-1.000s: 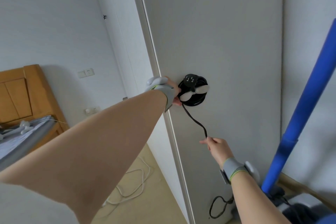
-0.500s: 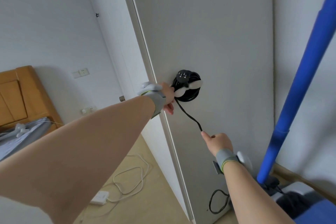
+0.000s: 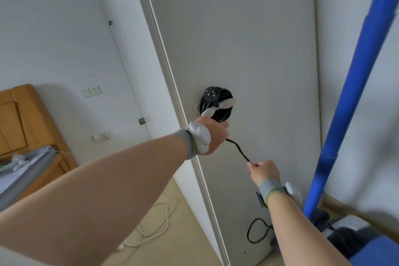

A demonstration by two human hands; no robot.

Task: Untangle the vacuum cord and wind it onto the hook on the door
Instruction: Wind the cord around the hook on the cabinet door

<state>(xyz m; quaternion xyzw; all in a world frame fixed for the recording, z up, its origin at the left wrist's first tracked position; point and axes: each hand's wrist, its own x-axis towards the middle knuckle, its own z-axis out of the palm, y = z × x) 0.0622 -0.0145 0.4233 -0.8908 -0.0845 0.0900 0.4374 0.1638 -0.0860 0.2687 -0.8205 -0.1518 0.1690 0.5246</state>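
Closest in, the right hand (image 3: 264, 170) has its fingers curled round the black cord (image 3: 238, 150), which leaves the top of the fist and runs up toward 10 o'clock. At that hand's 6 o'clock a slack loop (image 3: 257, 231) of cord hangs near the floor, beside the vacuum's base (image 3: 345, 231). By my reading, little is left to wind.

Farther out, the left hand (image 3: 212, 136) touches the underside of the coil (image 3: 218, 112), at the coil's 6 o'clock, and the cord comes out from under it at its 4 o'clock. Its fingers are hidden behind the back of the hand, so I cannot tell whether they pinch the cord or only press on it.

Farthest, the coil hangs on the white hook (image 3: 226, 102) on the grey door (image 3: 248, 39), with the plug (image 3: 212, 94) at its 12 o'clock.

To do this turn well, the right hand should feed slack under light tension, never a tug, because a hard pull could drag turns off the prongs or strain the hook. The left hand should lead the cord round behind both prongs and lay it beside the turns already there, not across the plug. It should also steady the coil so nothing slips forward. Letting the cord roll a little in the right hand should stop it kinking.
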